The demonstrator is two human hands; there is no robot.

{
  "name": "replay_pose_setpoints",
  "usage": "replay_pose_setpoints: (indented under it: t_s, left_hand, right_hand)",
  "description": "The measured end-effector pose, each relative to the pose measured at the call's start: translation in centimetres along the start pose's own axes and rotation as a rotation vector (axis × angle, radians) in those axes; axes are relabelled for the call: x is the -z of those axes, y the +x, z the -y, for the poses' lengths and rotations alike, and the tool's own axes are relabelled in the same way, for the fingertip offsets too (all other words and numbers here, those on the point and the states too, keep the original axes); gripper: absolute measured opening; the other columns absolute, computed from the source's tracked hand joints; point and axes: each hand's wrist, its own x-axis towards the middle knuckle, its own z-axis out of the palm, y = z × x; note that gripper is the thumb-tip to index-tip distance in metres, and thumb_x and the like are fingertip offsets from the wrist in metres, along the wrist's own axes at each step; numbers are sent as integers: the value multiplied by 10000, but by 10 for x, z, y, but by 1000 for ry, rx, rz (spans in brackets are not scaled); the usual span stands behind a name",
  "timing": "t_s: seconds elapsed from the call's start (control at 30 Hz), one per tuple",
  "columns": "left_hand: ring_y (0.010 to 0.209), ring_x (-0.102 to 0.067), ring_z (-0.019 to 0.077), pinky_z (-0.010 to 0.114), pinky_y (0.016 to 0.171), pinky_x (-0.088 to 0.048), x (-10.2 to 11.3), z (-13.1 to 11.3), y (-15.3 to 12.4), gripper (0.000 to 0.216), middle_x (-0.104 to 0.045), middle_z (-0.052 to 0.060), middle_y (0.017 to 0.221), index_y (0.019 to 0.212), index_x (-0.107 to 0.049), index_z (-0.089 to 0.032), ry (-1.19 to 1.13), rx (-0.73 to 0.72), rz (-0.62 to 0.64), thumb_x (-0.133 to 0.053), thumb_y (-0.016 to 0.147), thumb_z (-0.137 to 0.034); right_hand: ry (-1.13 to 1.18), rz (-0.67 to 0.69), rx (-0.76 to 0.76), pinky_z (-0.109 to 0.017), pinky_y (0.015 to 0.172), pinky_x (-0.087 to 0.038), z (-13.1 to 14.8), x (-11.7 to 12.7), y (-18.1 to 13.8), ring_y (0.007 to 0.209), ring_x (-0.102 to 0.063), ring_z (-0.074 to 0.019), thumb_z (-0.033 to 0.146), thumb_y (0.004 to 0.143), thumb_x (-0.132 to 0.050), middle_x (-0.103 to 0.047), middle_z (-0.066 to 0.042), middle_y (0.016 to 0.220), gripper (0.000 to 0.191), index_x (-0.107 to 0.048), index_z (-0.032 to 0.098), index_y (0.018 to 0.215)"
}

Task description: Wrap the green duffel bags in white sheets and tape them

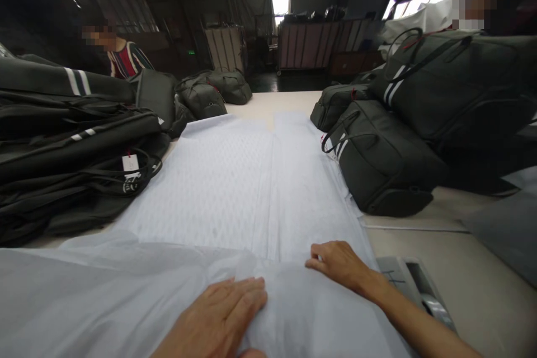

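Note:
A thin white fabric sheet [210, 196] covers the middle of the table, creased lengthwise. Across its near end lies a loose, greyer-looking white layer [104, 285], wrinkled along its far edge; whether it is a separate piece I cannot tell. My left hand [222, 313] rests flat on this near layer, fingers stretched forward and close together. To its right, my right hand [339, 263] has its thumb and fingers curled together on the layer's far edge, pinching it. Part of the pinched cloth is hidden by the fingers.
Dark duffel bags [386, 156] with white stripes are stacked on the right. Flat dark bags [62, 168] lie piled on the left. A grey tape dispenser [415, 279] sits beside my right forearm. One person [130, 59] stands beyond the left pile, another behind the right bags.

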Motion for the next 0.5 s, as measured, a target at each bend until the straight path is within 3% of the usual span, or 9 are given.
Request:
replay_pose_setpoints:
  t_s: [0.13, 0.23, 0.3, 0.37, 0.5]
  left_hand:
    - [1106, -636, 268, 388, 997, -510, -9, 9, 2, 515, -609, -27, 1334, 1366, -487, -423, 70, -93, -37, -585, 868, -513]
    - [1142, -615, 294, 412, 999, -503, -12, 13, 9, 439, -616, -13, 1326, 1266, -603, -394, 135, -124, -66, -586, 855, -549]
    - [1179, -590, 314, 448, 1021, -479, -8, 9, 14, 405, -626, -8, 1313, 1202, -652, -394, 159, -90, -38, -574, 853, -582]
    - [1158, -602, 323, 463, 1005, -484, -1, 1, 19, 411, -652, 9, 1272, 1174, -674, -386, 165, -41, -12, -543, 856, -611]
    - [1031, -663, 273, 365, 916, -525, 12, -15, 20, 411, -686, 19, 1184, 1206, -659, -358, 109, 8, 33, -491, 897, -571]
  right_hand:
    - [13, -466, -253, -331, 761, -429, -51, 47, -77, 816, -635, -230, 489, 872, -480, -722, -45, 898, 305, -679, 258, 894]
    - [87, -749, -582, -355, 807, -460, -90, 72, -161, 880, -646, -271, 582, 766, -518, -728, -63, 928, 385, -681, 250, 870]
    - [156, -748, -759, -391, 811, -473, -111, 70, -210, 871, -649, -307, 622, 650, -577, -735, -71, 867, 416, -697, 248, 787]
    - [334, -646, -826, -404, 809, -491, -123, 53, -242, 858, -651, -316, 643, 571, -630, -732, -76, 809, 445, -708, 231, 718]
    - [787, -469, -723, -352, 822, -510, -117, 8, -252, 852, -652, -255, 678, 587, -678, -710, -63, 790, 540, -731, 165, 747]
